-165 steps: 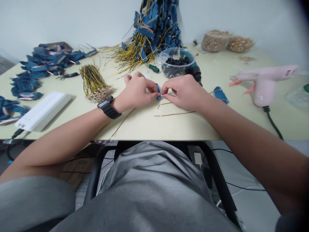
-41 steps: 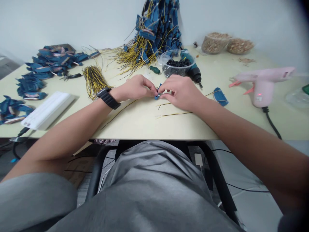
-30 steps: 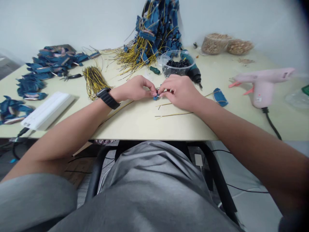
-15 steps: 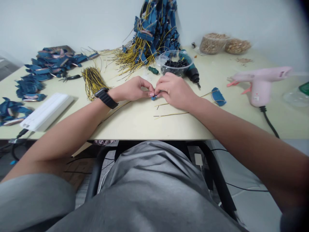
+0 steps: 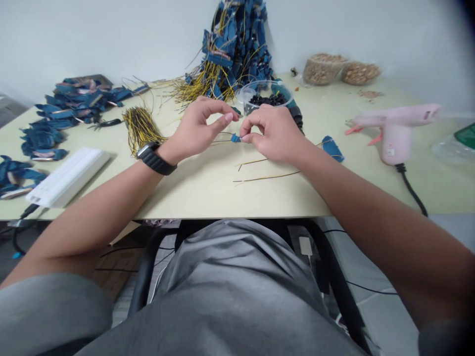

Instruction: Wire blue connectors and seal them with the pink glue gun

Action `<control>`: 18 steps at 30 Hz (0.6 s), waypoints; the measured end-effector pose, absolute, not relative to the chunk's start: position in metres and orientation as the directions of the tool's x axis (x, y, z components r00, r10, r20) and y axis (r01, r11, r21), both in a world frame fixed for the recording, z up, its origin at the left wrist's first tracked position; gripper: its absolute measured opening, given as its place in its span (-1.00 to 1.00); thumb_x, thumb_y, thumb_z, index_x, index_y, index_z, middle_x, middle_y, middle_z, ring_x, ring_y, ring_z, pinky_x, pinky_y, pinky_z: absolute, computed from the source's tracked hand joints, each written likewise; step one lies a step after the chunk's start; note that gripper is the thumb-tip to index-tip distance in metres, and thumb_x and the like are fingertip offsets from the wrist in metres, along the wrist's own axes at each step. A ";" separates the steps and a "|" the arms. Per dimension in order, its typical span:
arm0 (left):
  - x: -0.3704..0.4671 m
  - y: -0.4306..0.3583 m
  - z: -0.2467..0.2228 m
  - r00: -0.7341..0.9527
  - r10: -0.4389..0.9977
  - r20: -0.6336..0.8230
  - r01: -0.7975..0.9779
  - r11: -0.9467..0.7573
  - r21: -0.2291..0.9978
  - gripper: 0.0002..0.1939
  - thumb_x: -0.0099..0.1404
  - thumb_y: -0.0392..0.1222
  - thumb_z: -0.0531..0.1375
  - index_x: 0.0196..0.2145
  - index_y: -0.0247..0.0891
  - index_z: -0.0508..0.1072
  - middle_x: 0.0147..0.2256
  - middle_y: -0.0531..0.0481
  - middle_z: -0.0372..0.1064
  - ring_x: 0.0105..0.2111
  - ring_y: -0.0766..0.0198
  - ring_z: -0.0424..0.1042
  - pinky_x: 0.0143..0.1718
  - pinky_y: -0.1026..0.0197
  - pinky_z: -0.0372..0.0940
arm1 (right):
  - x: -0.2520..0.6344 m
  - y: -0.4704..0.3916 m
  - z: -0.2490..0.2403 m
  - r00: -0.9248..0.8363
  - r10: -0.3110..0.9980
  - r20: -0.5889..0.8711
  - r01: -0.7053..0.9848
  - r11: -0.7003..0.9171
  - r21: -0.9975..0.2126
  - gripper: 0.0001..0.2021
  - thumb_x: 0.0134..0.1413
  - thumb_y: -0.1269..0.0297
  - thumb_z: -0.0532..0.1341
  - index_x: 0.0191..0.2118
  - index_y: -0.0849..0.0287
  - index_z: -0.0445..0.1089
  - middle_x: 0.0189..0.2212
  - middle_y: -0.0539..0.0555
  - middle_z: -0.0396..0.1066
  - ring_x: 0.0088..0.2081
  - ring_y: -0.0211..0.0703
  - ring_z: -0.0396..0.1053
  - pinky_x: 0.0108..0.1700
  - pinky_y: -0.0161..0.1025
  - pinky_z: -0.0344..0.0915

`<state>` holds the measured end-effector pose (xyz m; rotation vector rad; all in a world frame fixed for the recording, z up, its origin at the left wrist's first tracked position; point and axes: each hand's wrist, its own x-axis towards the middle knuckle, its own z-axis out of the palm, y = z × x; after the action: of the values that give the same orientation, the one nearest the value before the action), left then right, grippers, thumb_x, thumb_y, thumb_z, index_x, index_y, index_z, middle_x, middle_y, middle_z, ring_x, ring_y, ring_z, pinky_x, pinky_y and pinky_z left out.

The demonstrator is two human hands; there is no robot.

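Observation:
My right hand [image 5: 272, 132] pinches a small blue piece [image 5: 236, 138] by its right end, between thumb and fingertips, just above the table. Thin wires [image 5: 221, 141] run leftward from this piece, behind my left hand [image 5: 203, 124]. That hand is free of the piece, its thumb and fingers apart and bent, with the fingertips close to a small green-handled tool [image 5: 236, 111] that is partly hidden. Under my right wrist pass yellow and black wires [image 5: 260, 178], joined to a flat blue piece [image 5: 333, 148] on the right.
A clear tub [image 5: 264, 101] of small black parts stands behind my hands, beside a dark green power tool [image 5: 297, 114]. Wire bundle [image 5: 141, 126], cutters [image 5: 108, 122], white box [image 5: 69, 177] and blue pieces [image 5: 70, 106] lie left. A pink glue gun [image 5: 395, 128] stands right.
My left hand has let go of the small blue piece, opened, and moved slightly up and left. My right hand still holds the piece. The view has shifted a little.

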<state>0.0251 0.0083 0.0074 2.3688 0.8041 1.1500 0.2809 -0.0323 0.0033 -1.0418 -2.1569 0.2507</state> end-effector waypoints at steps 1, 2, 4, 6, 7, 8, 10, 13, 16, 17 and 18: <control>0.026 0.003 0.008 0.445 0.637 0.630 0.372 -0.771 0.517 -0.50 0.64 0.44 0.36 -0.10 -0.03 0.77 -0.01 -0.11 0.80 0.10 -0.11 0.63 0.38 -0.25 0.39 | 0.281 -0.032 0.004 -0.396 0.758 0.518 0.608 0.639 -0.471 -0.79 0.21 0.54 0.46 -0.32 0.02 0.65 -0.28 0.05 0.65 -0.10 0.10 0.57 0.12 0.10 0.46; 0.028 -0.002 0.009 0.404 0.629 0.664 0.414 -0.773 0.480 -0.54 0.66 0.40 0.35 -0.11 -0.01 0.74 -0.02 -0.12 0.78 0.15 -0.15 0.60 0.40 -0.28 0.35 | 0.280 -0.032 0.004 -0.376 0.770 0.515 0.608 0.624 -0.490 -0.81 0.21 0.52 0.47 -0.32 0.04 0.65 -0.29 0.04 0.63 -0.11 0.08 0.56 0.11 0.09 0.44; 0.030 -0.013 0.009 0.370 0.608 0.702 0.477 -0.773 0.419 -0.59 0.68 0.34 0.31 -0.14 -0.01 0.66 -0.08 -0.15 0.72 0.17 -0.21 0.56 0.41 -0.34 0.30 | 0.280 -0.031 0.004 -0.338 0.789 0.513 0.605 0.600 -0.523 -0.86 0.26 0.45 0.48 -0.30 0.05 0.65 -0.30 0.05 0.60 -0.14 0.05 0.53 0.07 0.07 0.41; 0.032 -0.020 0.008 0.386 0.579 0.718 0.523 -0.778 0.346 -0.61 0.66 0.31 0.30 -0.16 -0.02 0.59 -0.13 -0.17 0.66 0.13 -0.25 0.54 0.40 -0.39 0.27 | 0.280 -0.031 0.004 -0.307 0.798 0.519 0.593 0.587 -0.551 -0.89 0.30 0.36 0.52 -0.28 0.06 0.65 -0.31 0.05 0.58 -0.17 0.04 0.49 0.03 0.05 0.38; 0.033 -0.021 0.007 0.404 0.560 0.723 0.543 -0.783 0.304 -0.61 0.64 0.31 0.30 -0.18 -0.02 0.56 -0.16 -0.17 0.63 0.09 -0.25 0.53 0.38 -0.42 0.25 | 0.279 -0.031 0.003 -0.296 0.799 0.524 0.586 0.585 -0.560 -0.88 0.31 0.31 0.54 -0.27 0.07 0.65 -0.30 0.05 0.57 -0.17 0.03 0.48 0.01 0.04 0.37; 0.033 -0.021 0.007 0.424 0.540 0.727 0.558 -0.788 0.261 -0.60 0.61 0.31 0.31 -0.20 -0.03 0.53 -0.18 -0.17 0.61 0.05 -0.26 0.52 0.36 -0.45 0.24 | 0.279 -0.031 0.003 -0.288 0.799 0.529 0.580 0.585 -0.567 -0.85 0.31 0.27 0.56 -0.28 0.07 0.64 -0.30 0.05 0.57 -0.17 0.03 0.46 0.01 0.04 0.36; 0.034 -0.019 0.006 0.458 0.518 0.722 0.570 -0.795 0.208 -0.58 0.54 0.33 0.36 -0.24 -0.03 0.48 -0.24 -0.15 0.56 0.00 -0.26 0.49 0.34 -0.51 0.20 | 0.278 -0.032 0.003 -0.279 0.794 0.540 0.572 0.589 -0.570 -0.79 0.31 0.21 0.60 -0.28 0.07 0.61 -0.29 0.06 0.56 -0.16 0.04 0.45 0.02 0.04 0.35; 0.033 -0.014 0.004 0.487 0.532 0.693 0.546 -0.805 0.234 -0.55 0.50 0.35 0.39 -0.31 0.01 0.44 -0.32 -0.11 0.49 0.04 -0.28 0.45 0.37 -0.52 0.13 | 0.278 -0.035 0.003 -0.277 0.779 0.563 0.570 0.605 -0.556 -0.76 0.32 0.17 0.61 -0.27 0.06 0.59 -0.25 0.09 0.58 -0.11 0.08 0.47 0.08 0.08 0.36; 0.034 -0.017 0.004 0.506 0.548 0.666 0.528 -0.808 0.262 -0.51 0.54 0.38 0.38 -0.32 -0.01 0.44 -0.34 -0.11 0.47 0.07 -0.27 0.42 0.39 -0.48 0.09 | 0.279 -0.037 0.002 -0.294 0.746 0.597 0.569 0.639 -0.518 -0.80 0.41 0.16 0.53 -0.25 0.03 0.59 -0.21 0.11 0.61 -0.08 0.13 0.48 0.10 0.13 0.40; 0.035 -0.019 0.005 0.510 0.551 0.660 0.531 -0.806 0.262 -0.49 0.56 0.39 0.37 -0.32 -0.03 0.44 -0.33 -0.12 0.48 0.06 -0.26 0.42 0.38 -0.48 0.09 | 0.280 -0.037 0.001 -0.305 0.731 0.610 0.569 0.654 -0.499 -0.81 0.45 0.15 0.50 -0.24 0.01 0.59 -0.21 0.12 0.62 -0.06 0.15 0.48 0.11 0.15 0.41; 0.036 -0.021 0.005 0.513 0.554 0.655 0.532 -0.805 0.264 -0.46 0.56 0.40 0.36 -0.33 -0.06 0.43 -0.32 -0.13 0.49 0.03 -0.25 0.43 0.37 -0.48 0.08 | 0.280 -0.038 0.001 -0.317 0.716 0.622 0.570 0.668 -0.479 -0.81 0.48 0.14 0.48 -0.24 -0.02 0.59 -0.22 0.13 0.62 -0.05 0.17 0.48 0.11 0.17 0.41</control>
<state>0.0358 -0.0209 0.0051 2.7070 0.9713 1.1887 0.2801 -0.0377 0.0007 -0.9952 -2.0152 0.2142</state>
